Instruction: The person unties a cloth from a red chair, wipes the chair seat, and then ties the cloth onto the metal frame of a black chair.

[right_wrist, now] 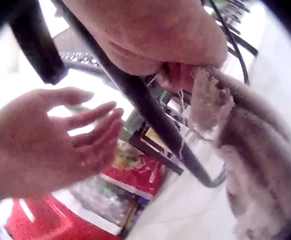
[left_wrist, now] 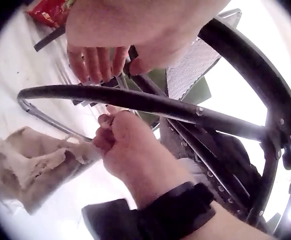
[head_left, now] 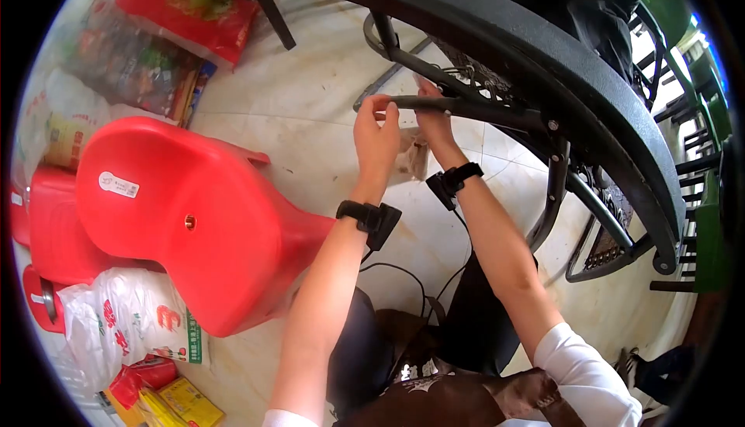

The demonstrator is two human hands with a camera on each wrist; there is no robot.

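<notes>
My right hand (head_left: 437,126) is beneath the dark tube (head_left: 466,107) of a black-framed folding chair, gripping a frayed, grey-brown rag (right_wrist: 258,135). In the left wrist view its fingers (left_wrist: 105,132) are curled, and the rag (left_wrist: 35,165) hangs beside them. My left hand (head_left: 378,136) is at the tube's rounded end, palm toward it. Seen from the right wrist, the left hand (right_wrist: 60,140) has its fingers loosely spread and holds nothing. The chair's wide black armrest (head_left: 497,47) arches above both hands.
A red plastic chair (head_left: 186,217) stands close on the left. White plastic bags (head_left: 128,318) and a red bag (head_left: 190,8) lie on the tiled floor beyond it. Green chairs (head_left: 710,225) line the right side. Black cables (head_left: 400,268) run down from the wrist cameras.
</notes>
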